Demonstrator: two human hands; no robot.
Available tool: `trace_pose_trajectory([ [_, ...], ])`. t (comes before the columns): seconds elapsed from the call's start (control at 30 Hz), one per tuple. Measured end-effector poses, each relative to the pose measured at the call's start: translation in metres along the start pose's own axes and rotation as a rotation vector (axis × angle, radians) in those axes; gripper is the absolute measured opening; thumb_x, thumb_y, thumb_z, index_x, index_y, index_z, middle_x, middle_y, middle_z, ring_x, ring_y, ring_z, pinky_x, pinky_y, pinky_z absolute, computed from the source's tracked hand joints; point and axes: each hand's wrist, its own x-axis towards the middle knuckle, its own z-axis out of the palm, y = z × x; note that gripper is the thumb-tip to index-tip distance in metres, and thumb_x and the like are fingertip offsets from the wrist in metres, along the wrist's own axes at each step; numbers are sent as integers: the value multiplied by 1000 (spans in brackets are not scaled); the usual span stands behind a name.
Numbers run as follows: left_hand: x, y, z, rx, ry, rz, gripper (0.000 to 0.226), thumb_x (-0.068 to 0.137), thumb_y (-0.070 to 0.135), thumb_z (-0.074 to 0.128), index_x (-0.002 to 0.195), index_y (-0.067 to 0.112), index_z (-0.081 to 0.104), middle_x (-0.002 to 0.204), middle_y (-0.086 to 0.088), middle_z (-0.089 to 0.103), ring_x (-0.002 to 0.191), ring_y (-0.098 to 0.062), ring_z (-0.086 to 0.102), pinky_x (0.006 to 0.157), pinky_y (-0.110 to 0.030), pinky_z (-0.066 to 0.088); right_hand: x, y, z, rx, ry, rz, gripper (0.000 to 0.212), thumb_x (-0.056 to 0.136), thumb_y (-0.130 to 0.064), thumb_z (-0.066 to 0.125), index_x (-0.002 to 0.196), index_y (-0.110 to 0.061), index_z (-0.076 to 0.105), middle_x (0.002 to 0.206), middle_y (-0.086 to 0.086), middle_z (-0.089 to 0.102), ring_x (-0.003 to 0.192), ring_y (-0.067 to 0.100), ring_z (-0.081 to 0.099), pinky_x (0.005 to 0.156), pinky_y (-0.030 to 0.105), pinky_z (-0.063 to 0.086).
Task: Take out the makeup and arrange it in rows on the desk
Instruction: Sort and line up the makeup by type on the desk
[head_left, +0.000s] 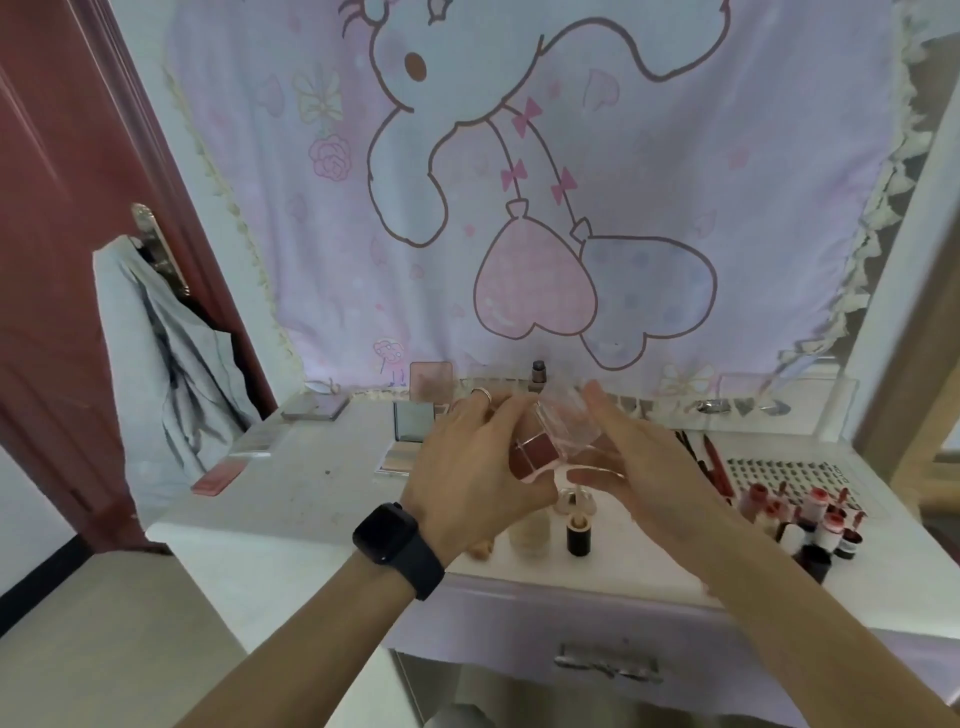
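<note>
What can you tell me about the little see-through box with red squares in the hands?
The little box looks like clear plastic with a pink rim, holding square pans of dark red colour. It is tilted, held up above the desk. The left hand and right hand grip it from either side.

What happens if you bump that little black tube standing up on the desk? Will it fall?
Probably, yes. The black tube stands upright on a narrow base, so a nudge would likely tip it. It looks round, so once down it might roll across the smooth desk. It seems small and likely light.
</note>
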Motion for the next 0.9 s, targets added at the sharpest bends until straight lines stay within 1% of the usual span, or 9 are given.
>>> trace_pose_trajectory([
  [0.1, -8, -25, -9, -161, 136, -133, 70, 71, 50, 78, 134, 34, 53, 116, 10, 52, 99, -10, 55, 80, -19, 48, 1, 3, -5, -88, 75, -96, 45, 92, -56, 46, 116, -27, 71, 105, -7, 76, 92, 12, 73, 81, 29, 56],
  [0.2, -13, -67, -17, -285, 267, -346, 54, 66, 44, 84, 115, 31, 65, 108, 10, 63, 97, -10, 60, 80, -20, 46, -13, 26, -22, -167, 341, -227, 32, 103, -44, 44, 103, -27, 72, 99, -3, 73, 88, 15, 68, 79, 34, 56],
  [0.27, -18, -98, -13, -285, 250, -528, 50, 61, 54, 77, 104, 31, 68, 104, 9, 68, 96, -14, 62, 80, -28, 47, -22, 54, -30, -303, 439, -280, 38, 101, -57, 39, 99, -32, 67, 90, 4, 68, 88, 20, 62, 80, 41, 53],
  [0.3, -21, -111, -8, -279, 194, -617, 55, 60, 57, 74, 107, 28, 69, 104, 8, 69, 96, -15, 63, 78, -28, 47, -27, 68, -32, -370, 434, -290, 37, 99, -63, 35, 102, -39, 63, 91, -2, 67, 90, 17, 62, 80, 38, 53],
  [0.37, -28, -130, 7, -303, 66, -736, 42, 67, 48, 78, 99, 22, 70, 96, 7, 70, 93, -17, 65, 69, -24, 45, -32, 97, -33, -551, 376, -224, 45, 95, -71, 30, 120, -43, 54, 115, -13, 63, 107, 3, 58, 95, 34, 50],
  [0.47, -35, -146, 33, -251, -43, -789, 21, 74, 38, 77, 75, 19, 66, 75, 7, 68, 78, -19, 65, 58, -24, 44, -34, 133, -35, -946, 238, -76, 86, 88, -80, 14, 152, -26, 32, 156, -8, 34, 142, 6, 23, 123, 36, 18],
  [0.57, -37, -153, 52, -202, -112, -826, 30, 74, 42, 76, 68, 17, 61, 67, 4, 63, 68, -16, 59, 51, -24, 36, -33, 151, -34, -1208, 165, -28, 105, 79, -88, 0, 159, -21, 12, 166, -4, 15, 151, 8, 5, 117, 26, -8],
  [0.77, -35, -164, 70, -146, -200, -849, 36, 52, 56, 62, 56, 20, 56, 82, -7, 66, 76, -24, 62, 55, -25, 37, -30, 166, -31, -1377, 214, -47, 111, 79, -90, -2, 158, -16, 21, 164, 2, 26, 151, 18, 23, 120, 33, 8],
  [0.9, -38, -173, 78, -120, -215, -865, 50, 48, 65, 59, 72, 21, 60, 93, -8, 67, 85, -27, 62, 66, -29, 47, -34, 171, -30, -1428, 203, -56, 106, 83, -88, 7, 154, -13, 34, 159, 5, 36, 147, 21, 34, 120, 37, 18],
])
